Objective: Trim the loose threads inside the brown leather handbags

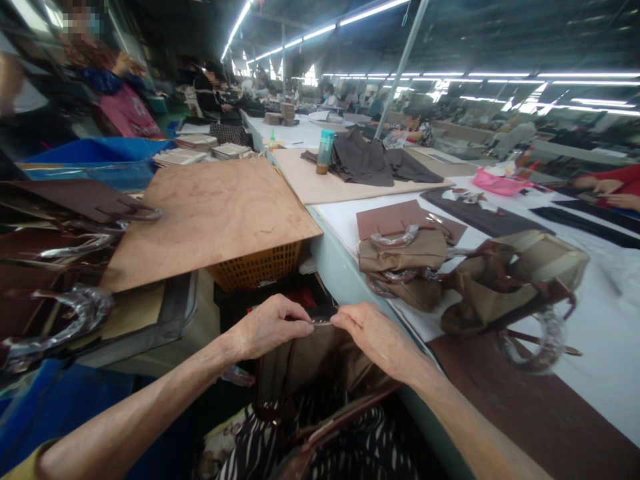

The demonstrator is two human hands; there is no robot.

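A brown handbag (313, 367) rests on my lap, over black-and-white patterned cloth (250, 440). At its top edge, my left hand (275, 327) is closed, thumb and fingers pinching the rim. My right hand (367, 330) pinches the same rim a short way to the right. Between the two sets of fingertips shows a thin pale strip of the edge. The bag's lower part and inside are partly hidden by shadow and my hands. A dark brown strap (330, 427) runs across the lap below the bag.
On the white table at right lie a folded tan bag (400, 250), an open tan bag (510, 280) and dark cloth (365, 160). A wooden board (225, 207) covers a yellow crate (260, 267). Brown bags with wrapped handles (75, 327) pile up at left. People work nearby.
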